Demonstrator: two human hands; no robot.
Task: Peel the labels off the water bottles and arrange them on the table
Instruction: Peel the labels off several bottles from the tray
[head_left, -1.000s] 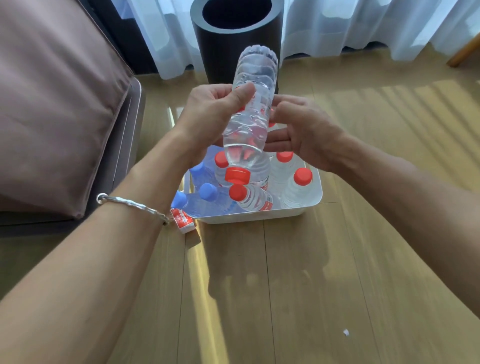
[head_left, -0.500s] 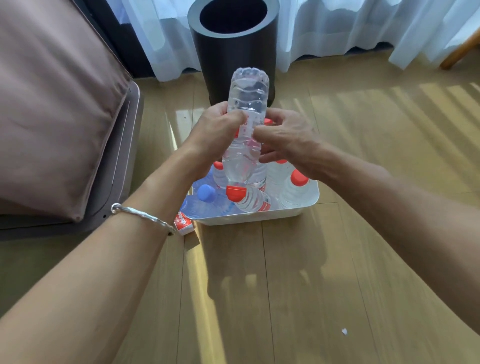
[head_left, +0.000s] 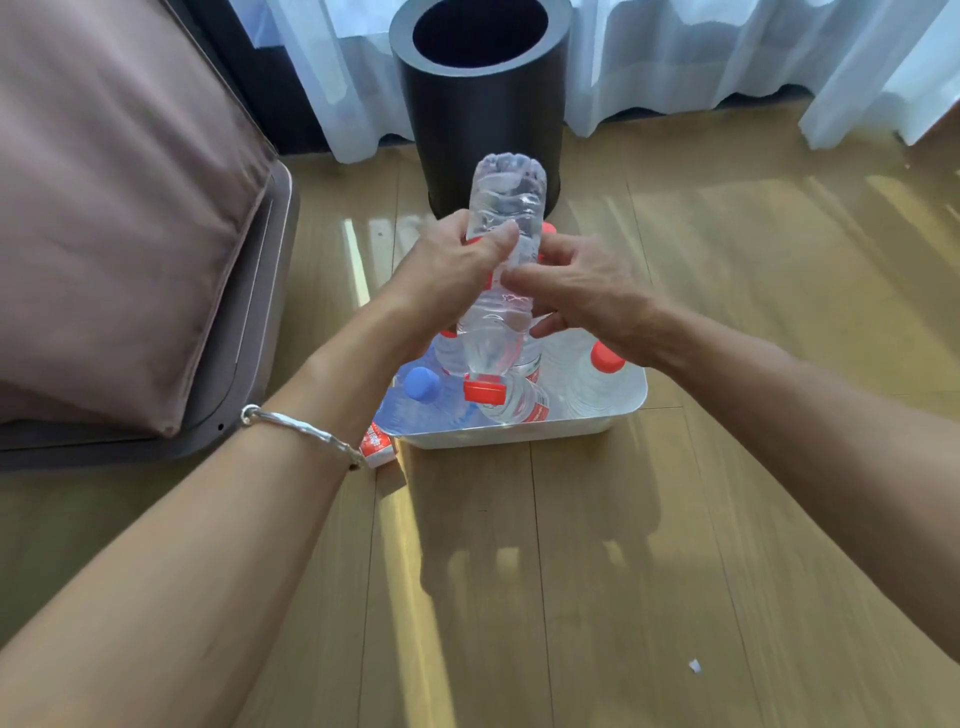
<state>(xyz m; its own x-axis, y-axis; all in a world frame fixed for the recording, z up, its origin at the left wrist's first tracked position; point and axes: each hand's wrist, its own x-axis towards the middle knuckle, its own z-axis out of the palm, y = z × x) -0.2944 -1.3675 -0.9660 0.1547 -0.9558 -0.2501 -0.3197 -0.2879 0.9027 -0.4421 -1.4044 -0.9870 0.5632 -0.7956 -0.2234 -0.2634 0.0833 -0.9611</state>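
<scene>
Left hand (head_left: 451, 270) still grips the bottle (head_left: 506, 200); right hand (head_left: 589, 291) now seemingly pinches it.

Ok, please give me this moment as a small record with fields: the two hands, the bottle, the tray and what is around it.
held bottle: clear, red cap toward the person, base tilted up and away
left hand: grips the bottle's body, thumb across it
right hand: fingertips pinch at the bottle's middle; label edge not discernible
white tray: holds red-capped bottles and one blue-capped bottle
label scrap: red and white, by the tray's left corner
black bin: open top, behind the tray
</scene>
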